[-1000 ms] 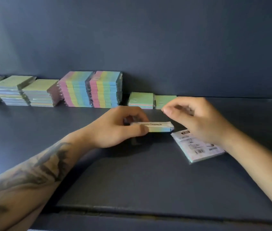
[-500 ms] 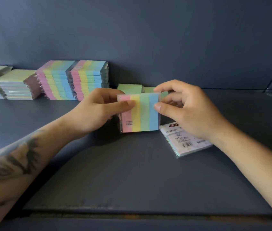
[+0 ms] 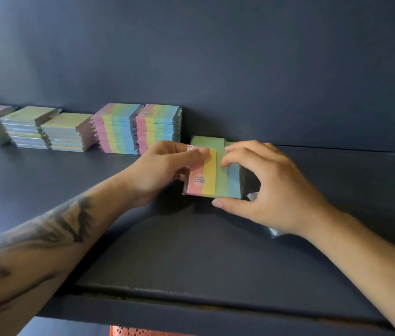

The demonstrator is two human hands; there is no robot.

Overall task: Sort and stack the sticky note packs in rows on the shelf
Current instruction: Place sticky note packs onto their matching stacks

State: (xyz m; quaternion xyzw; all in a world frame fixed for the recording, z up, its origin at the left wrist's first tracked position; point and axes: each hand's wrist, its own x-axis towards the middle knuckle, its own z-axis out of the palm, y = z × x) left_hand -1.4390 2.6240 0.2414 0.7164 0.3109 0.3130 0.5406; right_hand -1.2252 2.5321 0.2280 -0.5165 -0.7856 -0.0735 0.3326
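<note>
Hands meet over one striped pack (image 3: 212, 174) near the middle of the shelf (image 3: 46, 180); the left hand (image 3: 159, 169) grips its left edge, thumb laid across the top of the pink stripe and the other fingers curled behind it; the right hand (image 3: 264, 187) pinches it from the other side, forefinger bent onto the green stripe near the top edge and thumb pressed under the bottom edge, the remaining fingers curled loosely above the blue side. The pack stands on its lower edge with its striped face turned toward the camera, tilted slightly back; its four stripes, pink, yellow, green and blue from the left fingers to the right fingers, run up and down, so its long axis points from the shelf surface toward the back wall (image 3: 240, 69); whether the lower edge touches the shelf I cannot tell. Just behind the fingertips lie two low green packs (image 3: 207, 142) against the wall; beyond the left knuckles stand two tall striped stacks (image 3: 138, 128) side by side, and further left three stacks of plain packs (image 3: 29, 127). Under the right wrist a wrapped pack (image 3: 272, 231) lies flat, mostly hidden.
</note>
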